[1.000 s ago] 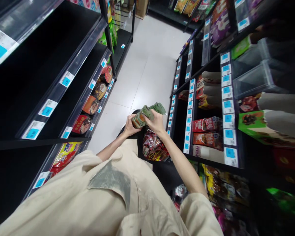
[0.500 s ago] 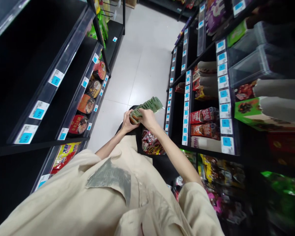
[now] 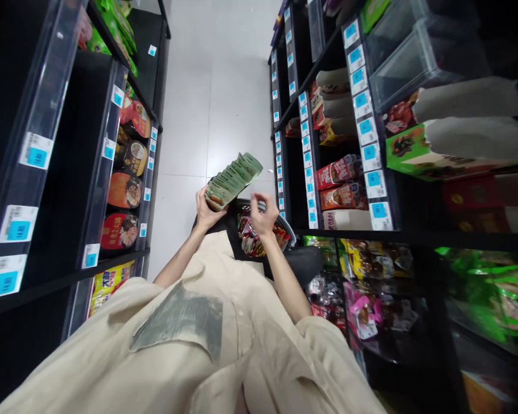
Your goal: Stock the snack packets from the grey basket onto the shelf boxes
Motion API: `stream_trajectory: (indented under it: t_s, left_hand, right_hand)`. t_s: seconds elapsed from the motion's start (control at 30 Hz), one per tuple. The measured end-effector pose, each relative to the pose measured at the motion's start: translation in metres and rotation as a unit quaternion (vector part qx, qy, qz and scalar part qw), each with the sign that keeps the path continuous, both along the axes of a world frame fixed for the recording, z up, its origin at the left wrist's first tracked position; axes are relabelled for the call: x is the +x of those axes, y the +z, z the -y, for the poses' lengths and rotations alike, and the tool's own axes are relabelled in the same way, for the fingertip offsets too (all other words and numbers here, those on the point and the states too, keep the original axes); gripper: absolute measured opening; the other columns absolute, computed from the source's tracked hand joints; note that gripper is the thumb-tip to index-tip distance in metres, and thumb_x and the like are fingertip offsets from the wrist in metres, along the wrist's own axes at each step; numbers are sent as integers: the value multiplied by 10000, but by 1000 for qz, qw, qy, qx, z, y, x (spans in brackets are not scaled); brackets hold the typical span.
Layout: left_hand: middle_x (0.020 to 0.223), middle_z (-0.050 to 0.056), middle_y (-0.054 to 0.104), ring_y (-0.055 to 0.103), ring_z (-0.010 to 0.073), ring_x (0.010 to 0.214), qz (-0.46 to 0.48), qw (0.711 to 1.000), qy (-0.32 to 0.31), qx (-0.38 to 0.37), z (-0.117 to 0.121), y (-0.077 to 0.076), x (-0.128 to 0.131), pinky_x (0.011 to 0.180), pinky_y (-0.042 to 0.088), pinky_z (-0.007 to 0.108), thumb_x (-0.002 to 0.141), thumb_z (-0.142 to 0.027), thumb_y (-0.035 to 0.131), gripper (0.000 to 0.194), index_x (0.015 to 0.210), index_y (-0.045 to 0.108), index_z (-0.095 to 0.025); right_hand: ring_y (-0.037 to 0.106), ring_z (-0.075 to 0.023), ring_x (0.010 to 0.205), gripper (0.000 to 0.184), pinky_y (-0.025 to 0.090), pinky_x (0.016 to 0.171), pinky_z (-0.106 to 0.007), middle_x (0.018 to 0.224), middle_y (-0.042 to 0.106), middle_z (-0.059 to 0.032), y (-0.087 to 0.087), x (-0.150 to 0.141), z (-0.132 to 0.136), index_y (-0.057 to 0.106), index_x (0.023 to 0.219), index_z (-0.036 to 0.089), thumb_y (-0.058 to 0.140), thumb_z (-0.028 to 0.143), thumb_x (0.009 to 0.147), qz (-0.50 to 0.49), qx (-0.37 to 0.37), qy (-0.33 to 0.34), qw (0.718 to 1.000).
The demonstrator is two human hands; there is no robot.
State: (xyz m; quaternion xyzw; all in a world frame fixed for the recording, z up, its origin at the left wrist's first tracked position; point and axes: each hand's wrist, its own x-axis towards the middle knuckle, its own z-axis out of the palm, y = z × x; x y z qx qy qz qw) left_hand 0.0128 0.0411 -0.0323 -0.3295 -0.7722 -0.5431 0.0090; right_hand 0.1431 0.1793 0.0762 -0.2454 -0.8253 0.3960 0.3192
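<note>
Green packs (image 3: 235, 177) clamped in L hand (image 3: 206, 216), apparently being steadied; firm grip called for, w/ stack fanned. R hand (image 3: 264, 218) held over basket (image 3: 289, 229), fingers curled; contents, if any, can't be told (blur).

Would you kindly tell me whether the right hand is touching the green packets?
Apart. The head view shows a gap, with pale floor visible through it, between the right hand and the green packets, which the left hand holds.

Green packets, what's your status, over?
Left hand holding green packets. Right hand apart from them, over basket of bagged snacks; its grip unclear. Nothing visible covering packets' upper end.
</note>
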Motion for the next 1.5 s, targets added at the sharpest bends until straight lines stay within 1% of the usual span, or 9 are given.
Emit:
stream_trajectory:
  t_s: [0.07, 0.13, 0.3, 0.53, 0.77, 0.93, 1.13, 1.3, 1.5]
  left_hand:
    - [1404, 153, 515, 521, 331, 1356, -2, 1000, -5, -3, 1, 0, -1, 1189, 445, 493, 639, -332, 905, 1014, 1497, 382, -194]
    - [1407, 150, 517, 525, 323, 1351, 0, 1000, -5, -3, 1, 0, -2, 1183, 449, 481, 632, -320, 907, 1015, 1493, 386, -188]
    - [1396, 132, 522, 537, 311, 1343, 13, 1000, 3, -9, 1, 0, -2, 1172, 458, 463, 622, -322, 919, 1017, 1483, 392, -199]
    - [1396, 141, 520, 547, 296, 1335, 34, 999, 3, -9, 2, -1, -3, 1169, 469, 460, 643, -335, 924, 993, 1476, 401, -195]
    - [1368, 113, 519, 565, 301, 1331, 34, 999, 9, -9, 0, 4, -3, 1126, 525, 474, 644, -349, 919, 975, 1469, 406, -271]
    - [1357, 109, 535, 586, 315, 1298, 45, 999, 10, -5, -1, 4, -4, 1101, 537, 555, 651, -387, 912, 956, 1461, 416, -279]
    - [1412, 150, 528, 586, 339, 1326, 60, 998, 0, 15, -1, 1, -6, 1094, 540, 577, 659, -442, 912, 967, 1467, 417, -245]
    - [1437, 137, 519, 579, 321, 1341, 46, 999, 0, 6, 0, -2, -8, 1093, 556, 536, 668, -467, 908, 993, 1492, 388, -273]
    - [1444, 137, 487, 568, 289, 1342, 59, 998, -7, -9, -1, -4, -7, 1093, 542, 482, 700, -410, 886, 997, 1519, 331, -283]
  right_hand:
    - [678, -219, 1015, 335, 542, 957, -374, 1110, 723, -120, -26, 30, 1, 652, 1145, 179, 484, 447, 1035, 28, -88, -159, 983]
    - [680, -215, 1021, 405, 553, 924, -358, 1144, 721, -138, -56, 55, 8, 635, 1185, 152, 444, 472, 1027, 114, -188, -229, 948]
    - [699, -204, 772, 319, 586, 709, -320, 874, 752, -95, -120, 76, 42, 724, 966, 140, 654, 451, 952, 252, -331, -152, 896]
    - [683, -243, 1101, 352, 607, 932, -443, 1309, 662, -94, -161, 58, 47, 649, 1297, 183, 664, 397, 1018, 286, -414, -110, 857]
    - [675, -200, 982, 243, 584, 884, -389, 1092, 696, -61, -168, 82, 27, 682, 1092, 144, 654, 374, 1015, 153, -401, -261, 865]
    - [678, -175, 889, 290, 592, 808, -363, 1065, 688, -50, -177, 97, 9, 662, 1137, 152, 645, 417, 1021, 32, -416, -374, 828]
    - [692, -204, 928, 403, 569, 812, -329, 1055, 739, -108, -180, 95, 5, 634, 1088, 150, 635, 524, 935, -85, -437, -433, 784]
    - [703, -232, 868, 466, 567, 794, -340, 924, 763, -96, -161, 95, 4, 648, 964, 177, 747, 564, 724, -131, -472, -389, 780]
    - [723, -231, 793, 543, 587, 747, -332, 894, 781, -68, -115, 82, 34, 717, 987, 185, 919, 455, 561, -116, -560, -166, 804]
